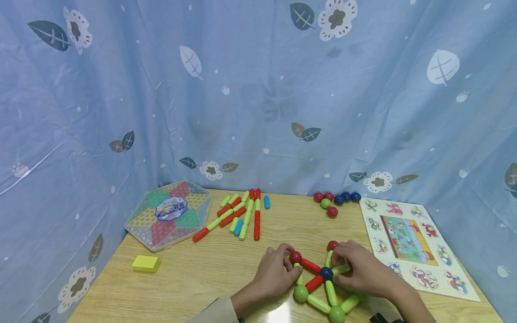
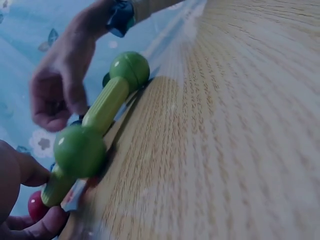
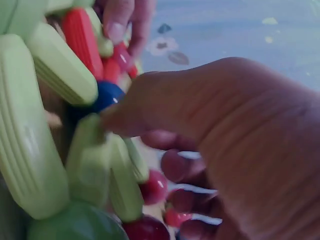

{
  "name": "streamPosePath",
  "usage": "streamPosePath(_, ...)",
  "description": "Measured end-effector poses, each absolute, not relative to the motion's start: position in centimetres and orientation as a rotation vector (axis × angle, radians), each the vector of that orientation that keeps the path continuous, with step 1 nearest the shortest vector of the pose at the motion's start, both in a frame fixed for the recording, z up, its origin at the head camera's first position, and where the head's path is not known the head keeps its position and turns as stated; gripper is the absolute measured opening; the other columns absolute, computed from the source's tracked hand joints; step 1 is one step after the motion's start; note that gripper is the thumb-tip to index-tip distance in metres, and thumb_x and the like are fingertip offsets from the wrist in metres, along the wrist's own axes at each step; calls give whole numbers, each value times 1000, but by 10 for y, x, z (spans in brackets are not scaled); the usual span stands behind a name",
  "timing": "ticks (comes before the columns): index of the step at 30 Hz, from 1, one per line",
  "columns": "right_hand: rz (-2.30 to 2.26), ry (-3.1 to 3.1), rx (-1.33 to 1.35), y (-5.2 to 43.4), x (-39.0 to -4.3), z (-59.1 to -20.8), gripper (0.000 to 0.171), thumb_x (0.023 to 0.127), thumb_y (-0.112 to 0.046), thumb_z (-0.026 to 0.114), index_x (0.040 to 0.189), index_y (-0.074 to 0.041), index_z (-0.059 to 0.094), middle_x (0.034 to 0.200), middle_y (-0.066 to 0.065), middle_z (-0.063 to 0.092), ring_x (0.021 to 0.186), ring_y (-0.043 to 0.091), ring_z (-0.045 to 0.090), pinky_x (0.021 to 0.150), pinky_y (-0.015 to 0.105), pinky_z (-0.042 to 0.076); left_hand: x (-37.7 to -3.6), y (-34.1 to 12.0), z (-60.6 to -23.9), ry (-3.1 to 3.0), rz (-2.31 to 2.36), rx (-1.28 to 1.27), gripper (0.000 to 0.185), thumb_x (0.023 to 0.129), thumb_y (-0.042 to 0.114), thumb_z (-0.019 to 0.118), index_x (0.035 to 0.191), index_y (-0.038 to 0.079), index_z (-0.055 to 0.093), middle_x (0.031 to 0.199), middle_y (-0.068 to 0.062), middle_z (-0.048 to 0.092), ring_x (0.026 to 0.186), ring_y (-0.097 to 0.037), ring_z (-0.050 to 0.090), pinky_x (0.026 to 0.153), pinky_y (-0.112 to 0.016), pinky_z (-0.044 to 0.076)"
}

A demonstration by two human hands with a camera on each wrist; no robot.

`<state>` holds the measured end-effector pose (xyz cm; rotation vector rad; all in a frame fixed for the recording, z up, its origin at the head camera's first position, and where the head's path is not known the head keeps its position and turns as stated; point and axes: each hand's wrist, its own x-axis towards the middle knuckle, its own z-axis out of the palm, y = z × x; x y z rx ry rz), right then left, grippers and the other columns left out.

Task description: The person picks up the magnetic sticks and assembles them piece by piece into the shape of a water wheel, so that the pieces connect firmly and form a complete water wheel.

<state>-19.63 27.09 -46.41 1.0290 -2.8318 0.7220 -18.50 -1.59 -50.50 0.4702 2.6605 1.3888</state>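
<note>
On the table in front of me lies a frame of magnetic rods and balls, with a dark blue ball [image 1: 326,273] at its hub. Rods run from the hub to red and green balls, among them a green ball [image 1: 300,293] at the near left. My left hand [image 1: 278,272] pinches a yellow-green rod [image 2: 59,186] beside its red ball [image 1: 295,256]. With thumb and fingers, my right hand [image 1: 365,270] pinches another yellow-green rod [image 1: 341,269] close to the hub. Behind that hand shows a second red ball [image 1: 333,245]. The right hand partly hides the frame's right side.
Loose red, yellow-green and blue rods [image 1: 249,218] lie at the back. Several loose balls [image 1: 332,211] sit farther right. A hexagonal board [image 1: 203,220] and a yellow block [image 1: 146,264] are on the left, a picture puzzle board [image 1: 408,273] on the right. A curtain [image 1: 250,98] hangs behind.
</note>
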Motion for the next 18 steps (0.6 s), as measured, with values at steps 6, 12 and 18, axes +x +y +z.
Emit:
streamPosePath(6, 687, -2902, 1005, 283, -197, -463, 29, 86, -32, 94, 90, -32, 65, 86, -18, 54, 81, 2, 42, 70, 23, 38, -185, -15, -507, 2697, 1386, 427, 37, 96, 35, 82, 125, 17, 69, 72, 11, 53, 84, -8, 44, 71, -27, 36)
streamPosePath(12, 578, -2911, 729, 279, -200, -467, 22, 87, -32, 94, 92, -29, 72, 84, -17, 55, 81, 3, 45, 69, 26, 44, -184, -19, -510, 2698, 1375, 452, 27, 96, 36, 81, 118, 21, 78, 68, 12, 47, 76, -8, 39, 68, -26, 31)
streamPosePath(18, 605, -2850, 435, 284, -205, -481, 32, 88, -24, 93, 114, -14, 78, 92, -6, 63, 78, 6, 54, 64, 27, 46, -173, -22, -514, 2664, 1334, 651, 17, 95, 40, 81, 107, 28, 81, 67, 18, 50, 73, -2, 39, 76, -27, 31)
